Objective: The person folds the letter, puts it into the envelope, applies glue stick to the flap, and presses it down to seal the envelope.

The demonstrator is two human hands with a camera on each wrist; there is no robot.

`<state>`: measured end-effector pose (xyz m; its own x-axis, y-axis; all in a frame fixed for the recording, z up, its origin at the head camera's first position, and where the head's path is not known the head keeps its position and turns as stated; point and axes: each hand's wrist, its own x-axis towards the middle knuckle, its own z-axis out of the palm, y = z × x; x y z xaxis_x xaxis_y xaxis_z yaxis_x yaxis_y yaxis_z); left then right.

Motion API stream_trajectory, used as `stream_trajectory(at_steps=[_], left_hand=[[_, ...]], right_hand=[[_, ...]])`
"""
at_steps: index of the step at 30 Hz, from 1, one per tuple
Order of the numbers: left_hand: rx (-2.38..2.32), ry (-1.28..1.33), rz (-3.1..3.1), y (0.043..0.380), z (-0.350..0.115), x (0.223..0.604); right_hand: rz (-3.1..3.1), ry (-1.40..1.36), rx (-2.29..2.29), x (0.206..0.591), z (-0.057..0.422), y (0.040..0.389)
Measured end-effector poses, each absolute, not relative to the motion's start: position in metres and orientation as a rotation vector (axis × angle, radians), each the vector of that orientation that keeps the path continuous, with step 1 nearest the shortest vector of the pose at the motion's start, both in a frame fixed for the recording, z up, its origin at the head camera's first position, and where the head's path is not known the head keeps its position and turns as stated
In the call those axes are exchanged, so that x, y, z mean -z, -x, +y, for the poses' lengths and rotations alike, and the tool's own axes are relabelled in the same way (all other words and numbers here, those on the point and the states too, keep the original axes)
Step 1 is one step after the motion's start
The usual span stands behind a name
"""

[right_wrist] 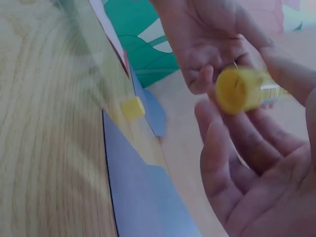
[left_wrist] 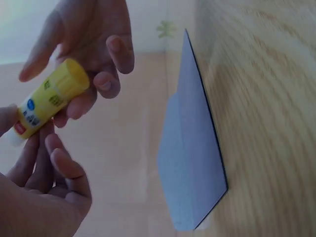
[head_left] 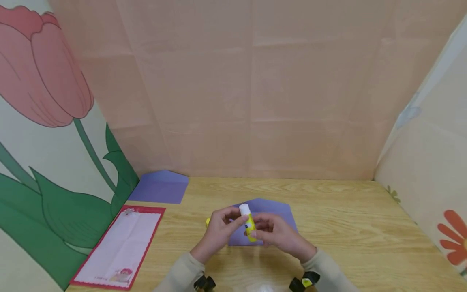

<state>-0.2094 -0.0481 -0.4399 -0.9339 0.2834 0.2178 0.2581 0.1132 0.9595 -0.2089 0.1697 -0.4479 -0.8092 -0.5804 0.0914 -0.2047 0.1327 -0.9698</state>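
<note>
My left hand (head_left: 219, 227) pinches a yellow glue stick (head_left: 249, 227) near its white end, between thumb and fingers. My right hand (head_left: 279, 233) curls its fingers round the lower part of the stick from the other side. In the left wrist view the right thumb stands a little off the tube. The stick tilts with its white end up, and its uncapped yellow end (left_wrist: 78, 76) faces down. Under the hands lies a purple envelope (head_left: 281, 209) with its flap raised. A yellow cap (right_wrist: 132, 108) sits on the table beside the envelope.
A second purple envelope (head_left: 160, 190) lies at the table's back left. Before it is a white letter sheet (head_left: 116, 243) with a red border. The wooden table (head_left: 346, 227) meets a peach backdrop (head_left: 255, 101) at the back, with flower-patterned panels on both sides.
</note>
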Motion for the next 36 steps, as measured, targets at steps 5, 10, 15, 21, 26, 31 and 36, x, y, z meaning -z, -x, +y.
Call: stream_trajectory(at_steps=[5, 10, 15, 21, 26, 31, 36], left_hand=[[-1.722, -0.658, 2.589, 0.215, -0.061, 0.438], [-1.033, -0.512, 3.088, 0.227, -0.093, 0.443], [-0.828, -0.434, 3.006, 0.237, -0.113, 0.454], [-0.892, -0.472, 2.971, 0.242, -0.117, 0.464], [-0.964, -0.475, 2.957, 0.245, -0.118, 0.468], [-1.278, -0.492, 2.779, 0.245, -0.114, 0.463], [-1.656, -0.509, 2.446, 0.240, -0.105, 0.452]], right_hand=[[2.317, 0.670, 1.653, 0.446, 0.165, 0.208], [2.481, 0.667, 1.585, 0.450, 0.169, 0.208], [2.561, 0.723, 1.549, 0.455, 0.174, 0.208], [2.620, 0.788, 1.510, 0.460, 0.176, 0.210], [2.671, 0.836, 1.476, 0.463, 0.177, 0.209], [2.706, 0.903, 1.445, 0.464, 0.176, 0.206], [2.710, 0.900, 1.402, 0.461, 0.174, 0.204]])
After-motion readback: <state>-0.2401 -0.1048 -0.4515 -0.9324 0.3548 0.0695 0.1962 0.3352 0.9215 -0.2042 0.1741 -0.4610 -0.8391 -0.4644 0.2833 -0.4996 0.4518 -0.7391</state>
